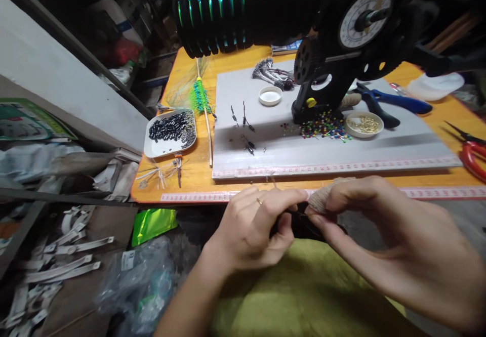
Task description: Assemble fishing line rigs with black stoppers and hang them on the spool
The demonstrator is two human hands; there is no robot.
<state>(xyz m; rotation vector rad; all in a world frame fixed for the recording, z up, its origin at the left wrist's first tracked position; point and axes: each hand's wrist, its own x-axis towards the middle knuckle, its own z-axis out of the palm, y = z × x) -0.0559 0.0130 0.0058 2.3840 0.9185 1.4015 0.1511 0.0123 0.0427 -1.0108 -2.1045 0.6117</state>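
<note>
In front of the table edge, my left hand (258, 220) is closed, thumb and fingers pressed together, with a ring on one finger. My right hand (391, 241) pinches from the other side, its tips almost meeting those of the left. Beige tape (321, 199) wraps a fingertip of the right hand. Something thin and dark lies between the two sets of fingertips; it is too small and too covered to name. Just beyond the hands is a grey board (281, 157) carrying several small black pieces with wire ends (248, 147).
A white tray (149, 150) of black tubes stands at the left. On the board are coloured beads (322, 127), a dish (365, 133) of golden bits, a white lid (270, 96) and blue-handled pliers (406, 103). A black machine with a dial (365, 18) overhangs it. Red-handled pliers (473, 160) lie right.
</note>
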